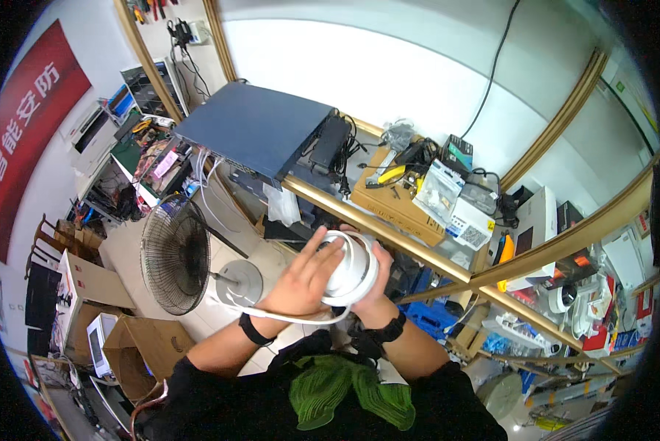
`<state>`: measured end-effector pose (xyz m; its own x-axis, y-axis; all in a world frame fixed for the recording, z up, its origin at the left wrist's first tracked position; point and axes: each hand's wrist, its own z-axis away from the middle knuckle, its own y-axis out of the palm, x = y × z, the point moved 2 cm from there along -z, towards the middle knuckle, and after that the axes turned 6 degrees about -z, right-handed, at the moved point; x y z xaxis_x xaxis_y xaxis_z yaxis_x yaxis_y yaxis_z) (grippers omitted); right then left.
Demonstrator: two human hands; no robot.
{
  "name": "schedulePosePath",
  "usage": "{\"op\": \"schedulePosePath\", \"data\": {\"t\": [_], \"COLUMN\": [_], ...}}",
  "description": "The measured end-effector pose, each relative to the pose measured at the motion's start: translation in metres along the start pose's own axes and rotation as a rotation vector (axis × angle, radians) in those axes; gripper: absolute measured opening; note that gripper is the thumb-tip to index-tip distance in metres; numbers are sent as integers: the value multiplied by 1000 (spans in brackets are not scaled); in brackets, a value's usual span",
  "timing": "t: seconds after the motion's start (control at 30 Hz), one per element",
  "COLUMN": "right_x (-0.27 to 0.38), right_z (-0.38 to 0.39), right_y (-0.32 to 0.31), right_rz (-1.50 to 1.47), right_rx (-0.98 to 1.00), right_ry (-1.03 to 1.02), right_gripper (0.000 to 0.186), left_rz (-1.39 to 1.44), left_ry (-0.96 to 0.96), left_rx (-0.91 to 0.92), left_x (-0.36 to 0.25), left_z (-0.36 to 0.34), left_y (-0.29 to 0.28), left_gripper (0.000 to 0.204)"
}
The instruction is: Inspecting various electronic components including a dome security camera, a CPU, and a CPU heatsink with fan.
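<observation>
Head view, both hands (300,285) part-curled, gripping smooth rnd wht plastic-looking device (348,273), curved wht cable (311,320)

I received a bright view, and the light looked pale and rather even. The white wall (359,66) was nearly washed out, and the white device (354,268) also kept only little detail on its brightest surface. A shine lay along the golden rail (374,229), so I supposed that light fell from above. The black shirt (234,404) appeared to me almost without texture. Near the middle I saw outlines quite clearly; toward the rim they became softer. There the curved beam (617,209) bent strongly, and black filled the corners.
</observation>
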<state>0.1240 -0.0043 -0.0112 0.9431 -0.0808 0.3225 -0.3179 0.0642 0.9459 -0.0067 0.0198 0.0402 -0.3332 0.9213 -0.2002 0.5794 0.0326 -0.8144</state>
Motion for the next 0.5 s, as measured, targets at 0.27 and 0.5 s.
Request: {"op": "schedulePosePath", "data": {"t": [0.27, 0.5], "right_x": [7, 22], "right_z": [-103, -208], "right_y": [71, 124], "right_rz": [1, 398], "right_rx": [144, 170], "right_ry": [160, 140], "right_gripper": [48, 46], "left_rz": [-209, -395], "left_ry": [64, 249], "left_rx": [-133, -85], "left_x": [71, 170], "left_z": [-65, -119], "left_y": [-55, -100], "left_gripper": [82, 74]}}
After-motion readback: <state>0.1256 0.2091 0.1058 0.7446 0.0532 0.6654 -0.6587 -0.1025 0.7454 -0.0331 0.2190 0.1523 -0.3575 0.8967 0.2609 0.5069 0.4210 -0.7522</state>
